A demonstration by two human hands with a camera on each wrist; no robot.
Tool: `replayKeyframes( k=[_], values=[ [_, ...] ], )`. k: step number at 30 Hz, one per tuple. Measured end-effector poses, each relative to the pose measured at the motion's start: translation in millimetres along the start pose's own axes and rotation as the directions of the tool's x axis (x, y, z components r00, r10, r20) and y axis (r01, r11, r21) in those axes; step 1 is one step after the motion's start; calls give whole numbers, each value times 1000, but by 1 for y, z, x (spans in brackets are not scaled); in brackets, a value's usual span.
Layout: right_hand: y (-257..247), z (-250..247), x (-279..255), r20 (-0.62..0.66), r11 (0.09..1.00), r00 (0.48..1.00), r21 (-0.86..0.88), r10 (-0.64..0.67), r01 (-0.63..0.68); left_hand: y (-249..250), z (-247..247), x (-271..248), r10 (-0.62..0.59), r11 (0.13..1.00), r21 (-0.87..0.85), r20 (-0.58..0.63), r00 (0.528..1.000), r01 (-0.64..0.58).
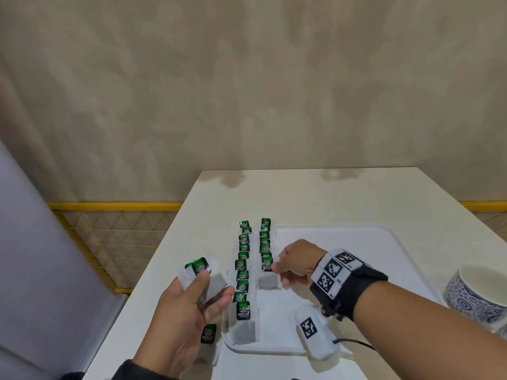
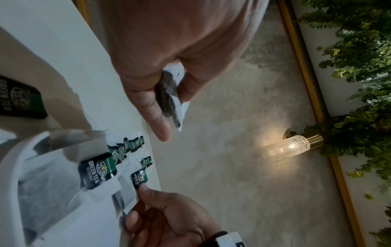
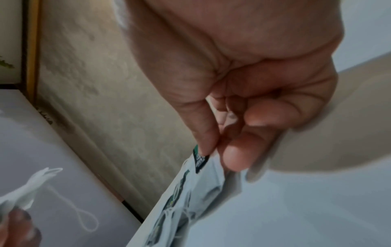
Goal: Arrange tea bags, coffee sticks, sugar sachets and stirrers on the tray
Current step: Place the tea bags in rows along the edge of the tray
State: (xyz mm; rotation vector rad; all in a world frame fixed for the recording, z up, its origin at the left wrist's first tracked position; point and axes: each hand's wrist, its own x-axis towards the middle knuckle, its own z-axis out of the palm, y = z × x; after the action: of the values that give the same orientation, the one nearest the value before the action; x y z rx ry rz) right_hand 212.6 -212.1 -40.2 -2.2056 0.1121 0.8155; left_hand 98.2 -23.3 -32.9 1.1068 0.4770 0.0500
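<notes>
A white tray (image 1: 356,237) lies on the white table. Two rows of green-tagged tea bags run along its left side, a long row (image 1: 242,270) and a shorter one (image 1: 265,242). My right hand (image 1: 278,272) pinches the nearest tea bag (image 1: 267,281) of the shorter row, thumb and fingers on its green tag (image 3: 200,162). To the left, above the table edge, my left hand (image 1: 212,286) grips a small stack of tea bags (image 1: 201,270), thumb on top (image 2: 169,93). One loose tea bag (image 1: 208,334) lies on the table under that hand.
A blue-and-white patterned cup (image 1: 477,292) stands at the tray's right edge. A yellow mesh railing (image 1: 118,231) runs left of the table, and a beige wall stands behind it. A lit wall lamp (image 2: 289,147) and greenery show in the left wrist view.
</notes>
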Motion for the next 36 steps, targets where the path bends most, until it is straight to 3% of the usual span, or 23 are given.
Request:
replayKeyframes(
  k=[2, 6, 12, 15, 17, 21, 24, 29, 36],
  values=[
    [-1, 2, -1, -39, 997, 999, -77, -6, 3, 0, -2, 1, -3, 1000, 2, 2, 1000, 3],
    [1, 4, 2, -104, 1000, 994, -24, 12, -15, -1, -4, 3, -17, 1000, -3, 8, 1000, 17],
    [-2, 4, 4, -104, 981, 994, -194, -29, 8, -3, -4, 5, -65, 998, -11, 57, 996, 66],
    [-3, 4, -4, -147, 965, 980, -245, -133, 94, -2, -4, 5, -59, 998, 0, 110, 992, 59],
    [-6, 5, -15, -128, 958, 958, -163, -256, 234, -2, -4, 3, -31, 998, 52, 172, 985, 23],
    [-15, 13, -45, 67, 881, 895, 221, -442, 418, -2, -3, -1, 38, 986, 148, 240, 970, -76],
    [-15, 18, -58, 99, 860, 866, 220, -490, 461, -2, 0, -4, 76, 980, 164, 238, 968, -117],
    [-7, 16, -56, 52, 890, 897, 156, -440, 428, -6, 5, -7, 88, 976, 178, 214, 973, -128],
    [21, 0, -33, 21, 988, 990, 61, -141, 140, -6, -7, -2, -14, 992, 128, 78, 997, 4]
  ],
)
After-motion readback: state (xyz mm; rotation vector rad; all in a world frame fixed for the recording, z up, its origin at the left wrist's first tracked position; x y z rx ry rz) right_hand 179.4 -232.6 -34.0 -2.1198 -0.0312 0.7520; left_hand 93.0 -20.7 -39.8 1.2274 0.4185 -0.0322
